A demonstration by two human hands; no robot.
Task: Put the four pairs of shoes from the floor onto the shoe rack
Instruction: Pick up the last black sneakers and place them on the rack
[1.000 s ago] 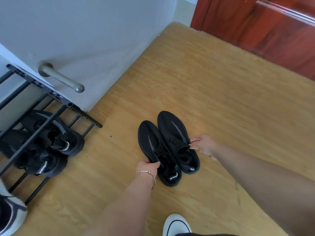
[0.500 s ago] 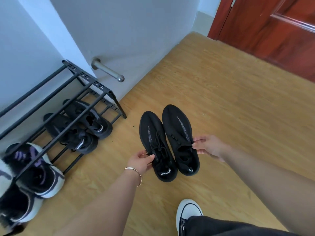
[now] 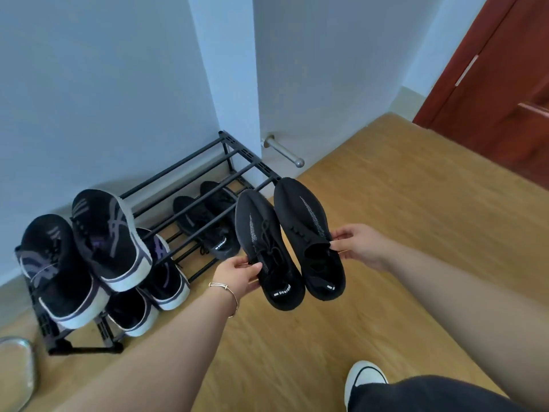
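Observation:
I hold a pair of black knit sneakers in the air above the wooden floor, just right of the black metal shoe rack (image 3: pixel 208 162). My left hand (image 3: pixel 237 273) pinches the left shoe (image 3: pixel 267 251) at its collar. The right shoe (image 3: pixel 306 224) hangs from my right hand (image 3: pixel 361 245), gripped at its outer side. On the rack's top tier lie two black-and-purple sneakers with white soles (image 3: pixel 107 236). A similar pair (image 3: pixel 160 275) sits below them, and a black knit pair (image 3: pixel 205 221) rests on the lower tier at the right.
The rack stands against a pale blue wall. A metal door stopper (image 3: pixel 285 153) juts from the wall beside the rack's right end. A red-brown door (image 3: pixel 499 93) fills the upper right. My white-toed shoe (image 3: pixel 364 379) stands on the floor at the bottom. A glassy object (image 3: pixel 15 370) is at the lower left.
Both hands have lifted the black pair off the floor and carried it up toward the rack. My view has swung left, bringing the whole rack into sight.

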